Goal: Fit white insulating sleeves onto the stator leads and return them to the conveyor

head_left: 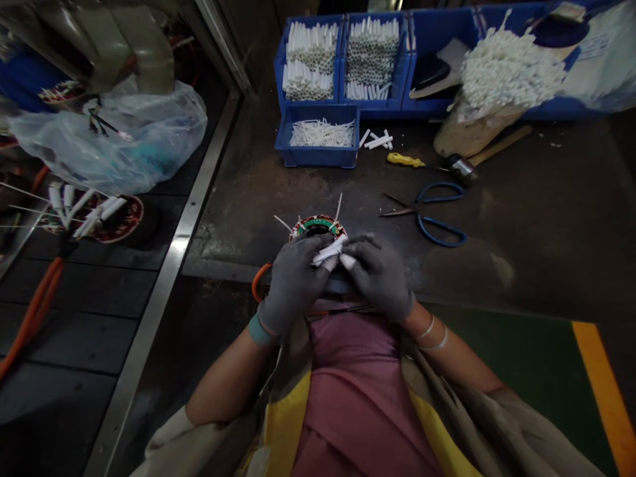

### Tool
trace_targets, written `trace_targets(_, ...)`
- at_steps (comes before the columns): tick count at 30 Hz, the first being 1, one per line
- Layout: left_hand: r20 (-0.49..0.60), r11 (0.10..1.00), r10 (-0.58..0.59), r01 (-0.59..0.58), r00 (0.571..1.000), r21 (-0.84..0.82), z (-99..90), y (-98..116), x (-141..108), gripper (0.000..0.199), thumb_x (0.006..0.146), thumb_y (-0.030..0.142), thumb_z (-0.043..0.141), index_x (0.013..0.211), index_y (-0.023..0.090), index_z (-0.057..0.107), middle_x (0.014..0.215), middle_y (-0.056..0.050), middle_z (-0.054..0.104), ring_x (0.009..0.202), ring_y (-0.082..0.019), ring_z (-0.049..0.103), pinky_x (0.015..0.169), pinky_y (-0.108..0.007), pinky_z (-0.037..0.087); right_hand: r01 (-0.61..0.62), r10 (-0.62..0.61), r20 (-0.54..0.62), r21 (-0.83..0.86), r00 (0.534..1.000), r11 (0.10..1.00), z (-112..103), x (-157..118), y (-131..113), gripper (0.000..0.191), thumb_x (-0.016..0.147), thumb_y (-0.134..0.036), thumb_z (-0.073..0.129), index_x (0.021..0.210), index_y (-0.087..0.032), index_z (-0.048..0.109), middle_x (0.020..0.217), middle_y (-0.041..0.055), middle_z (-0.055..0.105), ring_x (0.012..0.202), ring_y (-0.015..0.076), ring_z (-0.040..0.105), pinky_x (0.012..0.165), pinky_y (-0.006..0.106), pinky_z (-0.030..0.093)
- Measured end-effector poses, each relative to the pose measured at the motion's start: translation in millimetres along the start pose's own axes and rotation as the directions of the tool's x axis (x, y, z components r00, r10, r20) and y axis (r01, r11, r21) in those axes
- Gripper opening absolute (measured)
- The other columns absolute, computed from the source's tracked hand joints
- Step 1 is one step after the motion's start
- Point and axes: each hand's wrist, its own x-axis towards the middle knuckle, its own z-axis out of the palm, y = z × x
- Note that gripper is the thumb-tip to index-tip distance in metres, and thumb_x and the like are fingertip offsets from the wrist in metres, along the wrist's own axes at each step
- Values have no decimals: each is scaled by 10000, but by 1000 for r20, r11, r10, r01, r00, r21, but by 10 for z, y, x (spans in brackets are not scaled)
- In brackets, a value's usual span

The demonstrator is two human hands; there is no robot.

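Note:
Both my hands wear grey gloves and meet at a round wound coil part (318, 224) at the table's near edge. My left hand (298, 275) is closed around white sleeves (330, 252) at the part's near side. Beside it, my right hand (378, 273) has its fingers pinched at the right end of those sleeves; what lies between its fingertips is too small to name. Thin white ties stick up from the coil part's rim. An orange cable (258, 281) curves out at its left.
Blue-handled scissors (440, 213), a yellow-handled tool (405, 159) and a hammer (462, 169) lie to the right. Blue bins (318, 157) with white tubes and ties stand behind, beside a bundle of white ties (511, 66). At left, another coil part (122, 222) sits near a plastic bag (163, 126).

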Motion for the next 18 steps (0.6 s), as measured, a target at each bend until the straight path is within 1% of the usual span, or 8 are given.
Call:
trace_targets(2,-49,999,-26,24,998,-31,-5,-22,-25,199,981,366,703,1087,206,759,1102,-72,807,1060,-236,751,954,-370,595,24,-25,-18,-44,1000,999,-36,-43,-43,143,1032,-238,608,1008,-260,747,1045,66,776,957,241,700,842,386,564)
trace_targets(3,-62,999,-7,4,998,-47,-2,-42,-37,178,989,374,699,1024,211,762,1058,-64,809,1025,-225,753,936,-359,597,37,-39,-26,-56,999,998,-31,-23,-51,145,1033,-241,608,1019,-268,750,1055,63,777,960,240,702,845,388,566)
trace_targets(7,-54,987,144,-147,988,-59,37,-154,-67,205,1021,380,670,948,210,757,1015,-63,803,998,-214,738,919,-356,584,133,-131,30,-69,991,989,118,364,66,140,1004,-232,619,969,-253,753,1094,80,769,1043,264,689,935,421,548)
trace_targets(9,-28,985,174,-174,984,-16,67,-196,-65,215,1023,388,666,950,205,748,1005,-73,795,1004,-228,726,901,-366,575,124,-124,76,4,989,992,155,594,186,133,981,-208,622,918,-226,737,1032,84,762,1012,260,687,918,408,541)
trace_targets(11,-6,981,188,-187,982,50,100,-211,-54,218,1027,382,650,943,200,734,993,-85,784,1003,-246,713,901,-386,562,66,-85,155,123,984,990,94,728,291,90,961,-207,638,932,-212,723,986,63,748,963,238,687,879,375,539)
trace_targets(13,-8,974,199,-197,980,111,135,-202,-37,219,1029,371,631,922,197,712,981,-93,770,982,-256,704,903,-400,550,26,-88,271,224,958,974,-33,751,345,90,940,-247,682,1013,-210,720,1030,48,742,976,228,689,882,359,535)
trace_targets(15,-21,969,201,-196,979,151,169,-184,-23,234,1024,372,621,880,198,681,918,-87,748,923,-254,693,893,-403,540,56,-147,350,258,925,965,-135,704,344,124,952,-284,692,1050,-215,723,1083,50,745,1025,236,686,924,374,526)
trace_targets(18,-26,968,199,-192,980,163,214,-158,-17,250,1021,348,589,818,209,636,796,-66,696,818,-242,663,896,-411,533,153,-184,328,118,927,981,-94,635,279,109,1000,-249,639,997,-213,742,1077,68,758,1089,265,659,998,426,485)
